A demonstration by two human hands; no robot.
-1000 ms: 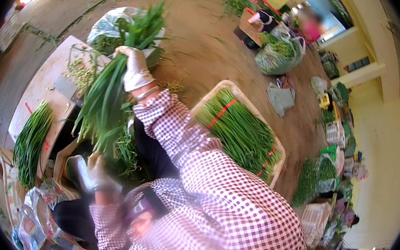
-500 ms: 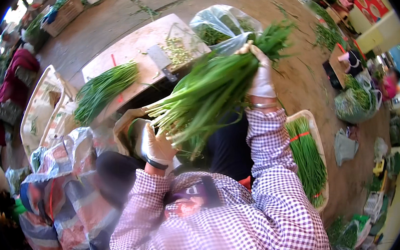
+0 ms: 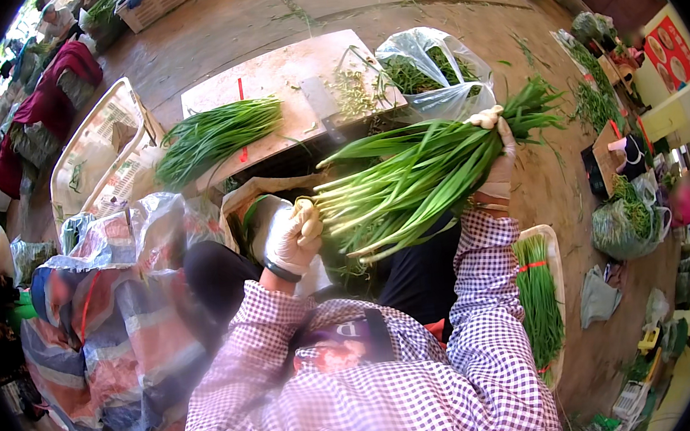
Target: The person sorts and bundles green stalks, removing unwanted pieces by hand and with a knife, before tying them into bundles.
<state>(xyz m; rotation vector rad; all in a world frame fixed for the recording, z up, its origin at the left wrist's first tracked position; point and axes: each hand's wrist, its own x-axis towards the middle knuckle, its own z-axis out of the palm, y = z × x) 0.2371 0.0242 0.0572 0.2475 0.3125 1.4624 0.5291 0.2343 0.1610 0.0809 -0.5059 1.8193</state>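
Observation:
My right hand, in a pale glove, is wrapped round a loose bunch of garlic chives near its leafy end. The pale stalk ends fan out leftward over my lap. Close against those ends is my left hand, also gloved, its fingers curled closed; whatever is in them is too small to make out. Beyond, a second pile of chives lies on a pale board, with a red strip beneath it. A flat metal blade rests on the board beside scattered trimmings.
A clear plastic bag of greens stands right of the board. Tied chives fill a pale crate by my right side. At left are a white plastic basket and a striped woven sheet. An open sack sits between my knees.
The view has shifted, so the surroundings sit further right. The bunch was blurred and now hangs steadier in my right hand. My left fingers have curled closed beside the stalk ends.

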